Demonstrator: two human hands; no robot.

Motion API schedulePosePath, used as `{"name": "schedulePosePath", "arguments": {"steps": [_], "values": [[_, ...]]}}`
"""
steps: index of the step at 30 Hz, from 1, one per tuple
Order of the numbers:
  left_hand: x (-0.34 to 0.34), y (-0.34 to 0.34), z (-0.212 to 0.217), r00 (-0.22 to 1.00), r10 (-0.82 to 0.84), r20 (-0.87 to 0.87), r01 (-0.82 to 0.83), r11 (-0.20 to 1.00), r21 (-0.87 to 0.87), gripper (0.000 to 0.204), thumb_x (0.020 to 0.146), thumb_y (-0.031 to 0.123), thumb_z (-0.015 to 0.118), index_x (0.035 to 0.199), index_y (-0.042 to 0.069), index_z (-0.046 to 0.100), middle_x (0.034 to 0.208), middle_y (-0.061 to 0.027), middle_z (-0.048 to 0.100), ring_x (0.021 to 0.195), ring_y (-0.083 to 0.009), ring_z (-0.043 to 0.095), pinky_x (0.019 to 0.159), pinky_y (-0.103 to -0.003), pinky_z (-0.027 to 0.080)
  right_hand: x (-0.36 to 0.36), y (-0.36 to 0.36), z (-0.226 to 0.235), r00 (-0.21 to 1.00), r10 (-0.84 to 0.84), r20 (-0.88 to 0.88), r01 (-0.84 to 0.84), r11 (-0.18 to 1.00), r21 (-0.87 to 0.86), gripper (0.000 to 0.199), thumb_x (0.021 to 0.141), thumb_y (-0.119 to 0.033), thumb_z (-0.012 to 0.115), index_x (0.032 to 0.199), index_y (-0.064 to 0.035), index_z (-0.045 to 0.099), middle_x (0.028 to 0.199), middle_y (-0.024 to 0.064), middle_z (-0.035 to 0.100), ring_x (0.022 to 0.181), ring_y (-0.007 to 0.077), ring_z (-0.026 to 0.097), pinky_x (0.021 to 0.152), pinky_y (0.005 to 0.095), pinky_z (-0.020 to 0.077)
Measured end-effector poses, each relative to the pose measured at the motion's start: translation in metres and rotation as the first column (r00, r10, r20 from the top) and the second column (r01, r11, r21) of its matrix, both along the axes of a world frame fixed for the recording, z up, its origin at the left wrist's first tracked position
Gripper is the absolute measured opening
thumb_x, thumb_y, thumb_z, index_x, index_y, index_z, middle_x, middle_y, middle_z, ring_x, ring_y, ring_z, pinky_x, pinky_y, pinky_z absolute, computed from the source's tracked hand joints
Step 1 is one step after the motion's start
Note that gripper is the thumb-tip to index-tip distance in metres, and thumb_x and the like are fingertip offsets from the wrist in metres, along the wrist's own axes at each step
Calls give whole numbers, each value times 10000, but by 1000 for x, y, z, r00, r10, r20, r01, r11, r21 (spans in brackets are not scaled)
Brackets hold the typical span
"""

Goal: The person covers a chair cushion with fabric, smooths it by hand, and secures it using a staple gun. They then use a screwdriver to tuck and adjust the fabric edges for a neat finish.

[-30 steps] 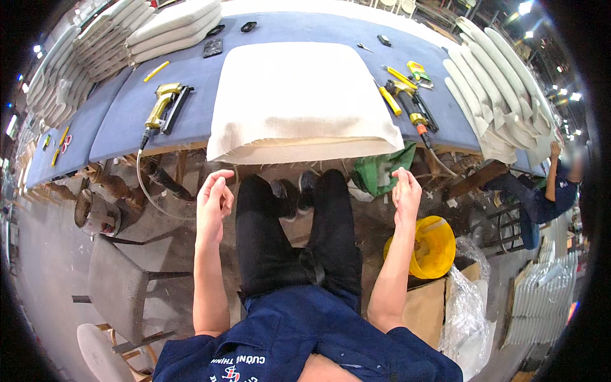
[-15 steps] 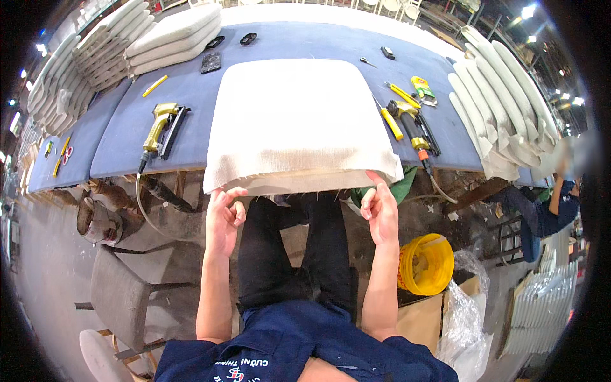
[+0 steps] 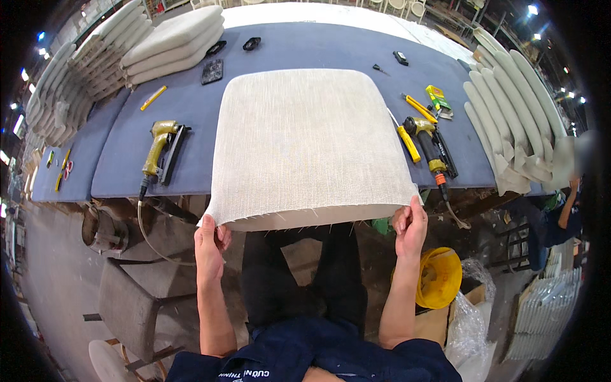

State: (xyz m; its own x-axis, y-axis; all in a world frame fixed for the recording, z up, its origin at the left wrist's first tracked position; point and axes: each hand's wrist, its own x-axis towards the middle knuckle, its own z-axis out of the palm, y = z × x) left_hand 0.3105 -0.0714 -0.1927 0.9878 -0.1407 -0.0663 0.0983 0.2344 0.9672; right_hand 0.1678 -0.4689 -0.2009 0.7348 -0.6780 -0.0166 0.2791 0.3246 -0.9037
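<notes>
A light beige woven fabric covers a rounded chair cushion on the table in front of me, its frayed front edge hanging past the table edge above my lap. My left hand pinches the fabric's front left corner between thumb and fingers. At the front right corner, my right hand grips the same fabric with the thumb on top. The edge stretches between both hands and sags slightly in the middle. What the cushion looks like underneath is hidden.
Pneumatic staple guns flank the cushion on the blue table. Yellow utility knives lie by the right one. Cushion stacks stand at both sides. Below are a yellow bucket and a grey chair. Another person sits far right.
Both hands have moved outward and closed on the fabric's front corners. The front edge now spreads wider and sits closer to me; the fingers were loosely curled beneath it before.
</notes>
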Motion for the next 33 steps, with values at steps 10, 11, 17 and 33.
{"name": "schedulePosePath", "arguments": {"steps": [10, 11, 17, 33], "values": [[6, 10, 12, 995, -81, 62, 67, 976, 207, 585, 1134, 526, 442, 719, 114, 418, 672, 22, 430, 624, -86, 397, 568, -275, 304, 26, 44, -23, 837, 541, 78, -534, 840, -92, 717, 1094, -589, 436, 1315, 61, 642, 1286, 220, 714, 971, 326, 774, 769, 380, 616], [6, 9, 10, 994, -83, 64, 69, 976, 205, 587, 1134, 525, 444, 716, 114, 417, 670, 22, 430, 623, -86, 399, 570, -275, 308, 39, 67, -19, 770, 637, 29, -629, 767, -129, 721, 1085, -590, 469, 1314, 74, 635, 1271, 223, 718, 984, 328, 776, 770, 378, 623], [1, 14, 15, 991, -101, 88, 50, 886, 460, 605, 1144, 441, 459, 748, 10, 611, 705, -9, 579, 647, -112, 507, 610, -278, 398, 87, 139, -6, 884, 466, -37, -463, 884, 63, 587, 1087, -526, 555, 845, -6, 680, 752, 111, 695, 772, 213, 734, 698, 340, 564], [317, -257, 60, 541, -792, 284, -243, 176, 954, 639, 1115, 541, 317, 1618, 163, 427, 1697, -130, 377, 1587, -314, 305, 1281, -569, 208, 98, 154, -62, 944, 325, -62, -331, 935, -125, 551, 1093, -426, 608, 699, -41, 612, 646, 7, 579, 599, 122, 578, 554, 314, 479]]}}
